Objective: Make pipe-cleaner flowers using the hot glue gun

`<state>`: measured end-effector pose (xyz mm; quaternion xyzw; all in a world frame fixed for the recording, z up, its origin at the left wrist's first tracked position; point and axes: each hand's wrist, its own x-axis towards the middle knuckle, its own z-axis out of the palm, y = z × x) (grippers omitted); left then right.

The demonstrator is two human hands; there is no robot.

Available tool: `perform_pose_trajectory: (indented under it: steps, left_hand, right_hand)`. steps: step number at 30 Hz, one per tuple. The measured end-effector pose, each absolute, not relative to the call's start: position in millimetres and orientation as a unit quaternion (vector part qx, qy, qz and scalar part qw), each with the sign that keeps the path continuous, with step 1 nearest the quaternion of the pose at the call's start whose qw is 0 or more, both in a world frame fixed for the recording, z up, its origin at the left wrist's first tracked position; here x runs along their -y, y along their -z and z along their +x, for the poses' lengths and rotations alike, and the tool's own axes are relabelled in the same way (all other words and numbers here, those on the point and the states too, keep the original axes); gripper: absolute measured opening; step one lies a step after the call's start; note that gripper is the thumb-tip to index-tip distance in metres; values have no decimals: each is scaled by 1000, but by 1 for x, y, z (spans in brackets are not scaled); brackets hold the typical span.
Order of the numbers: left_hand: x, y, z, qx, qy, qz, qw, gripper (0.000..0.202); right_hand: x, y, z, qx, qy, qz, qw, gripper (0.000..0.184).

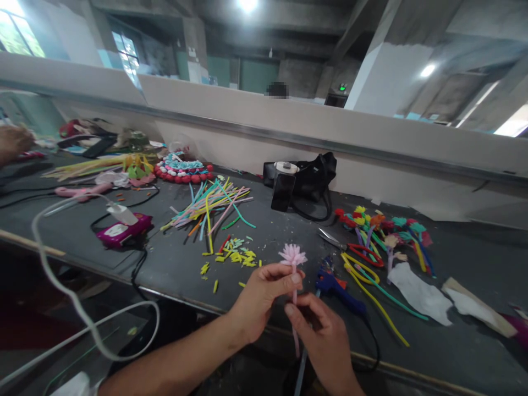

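Between my two hands a pink pipe-cleaner flower stands upright, its fringed head on top and its pink stem running down through my fingers. My left hand pinches the stem just under the head. Lower down, my right hand is closed on the same stem. A blue glue gun lies on the table just beyond my right hand, with a glue stick jutting from its back. Short yellow cut pieces are scattered to the left of the flower.
A pile of pipe cleaners lies mid-table. Scissors and finished colourful flowers are on the right. A phone leans before a black bag. A purple power strip trails cables. At far left is another person's hand.
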<state>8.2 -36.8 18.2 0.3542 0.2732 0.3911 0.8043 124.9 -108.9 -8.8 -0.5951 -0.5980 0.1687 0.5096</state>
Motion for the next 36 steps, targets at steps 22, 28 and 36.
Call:
perform_pose_trajectory:
  steps: [22,28,36]
  left_hand:
    - [44,-31,-1,-173,-332,364,853,24]
    - [60,-42,-13,-176,-370,359,839,25]
    - [99,-43,-32,-255,-421,409,768,23]
  right_hand:
    - [118,7,127,615,-145,-576,519,20]
    - [125,-10,109,607,-157,-584,516,30]
    - [164,7,92,543,-242,-593,543,29]
